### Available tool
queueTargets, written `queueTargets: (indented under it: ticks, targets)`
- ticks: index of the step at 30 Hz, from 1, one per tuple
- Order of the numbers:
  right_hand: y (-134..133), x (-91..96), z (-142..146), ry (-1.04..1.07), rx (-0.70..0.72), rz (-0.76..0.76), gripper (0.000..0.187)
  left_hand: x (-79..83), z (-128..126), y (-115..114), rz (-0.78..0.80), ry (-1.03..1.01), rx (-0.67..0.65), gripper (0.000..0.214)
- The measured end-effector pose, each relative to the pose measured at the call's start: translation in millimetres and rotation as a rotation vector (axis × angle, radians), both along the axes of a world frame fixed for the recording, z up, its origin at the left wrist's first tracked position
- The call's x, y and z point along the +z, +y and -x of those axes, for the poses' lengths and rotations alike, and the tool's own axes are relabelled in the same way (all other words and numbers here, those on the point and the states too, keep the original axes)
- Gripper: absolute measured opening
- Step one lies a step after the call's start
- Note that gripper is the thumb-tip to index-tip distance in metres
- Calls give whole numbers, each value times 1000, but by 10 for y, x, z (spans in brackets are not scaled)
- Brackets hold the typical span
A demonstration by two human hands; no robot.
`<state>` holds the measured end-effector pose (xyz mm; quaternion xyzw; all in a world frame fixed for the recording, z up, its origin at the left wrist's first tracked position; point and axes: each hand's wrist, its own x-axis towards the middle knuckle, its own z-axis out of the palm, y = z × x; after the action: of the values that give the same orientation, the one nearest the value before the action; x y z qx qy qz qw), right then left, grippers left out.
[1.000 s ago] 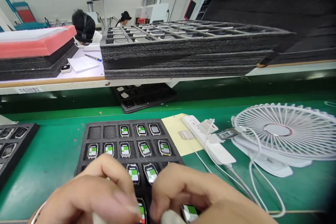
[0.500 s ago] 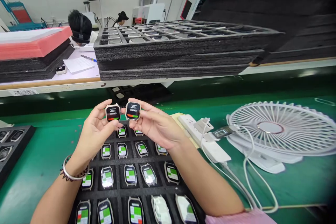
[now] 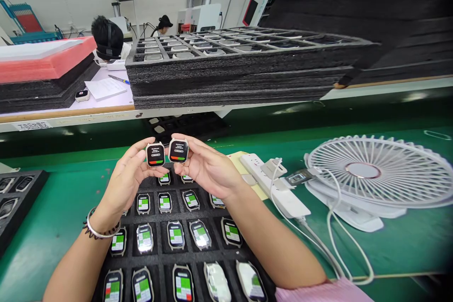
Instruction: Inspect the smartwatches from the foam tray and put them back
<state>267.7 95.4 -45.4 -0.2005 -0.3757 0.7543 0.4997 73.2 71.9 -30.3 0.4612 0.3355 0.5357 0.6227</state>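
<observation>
My left hand is closed on a strapless smartwatch, gripping its edges between thumb and fingers. My right hand pinches a second smartwatch by its side. Both watches are upright, almost side by side, their lit screens facing me with white text above a red and green bar. Below them lies a black foam tray with smartwatches in its compartments. Most of those screens show green and white blocks; a few also show red, and some are washed out by glare.
A white power strip with cables and a white fan stand at the right. Another foam tray sits at the left. Stacked foam trays fill the shelf ahead. A co-worker's head shows behind the shelf.
The left watch has shifted slightly right, closer to the other, and my left thumb has come off the front of its screen to the side. My right hand has barely moved.
</observation>
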Motion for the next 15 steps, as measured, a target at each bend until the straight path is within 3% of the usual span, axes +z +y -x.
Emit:
queueTargets:
  ticks: [15]
  targets:
    - [-29,13,9,-37,2,-45,24,34,-11,-23,-15,1,2,43]
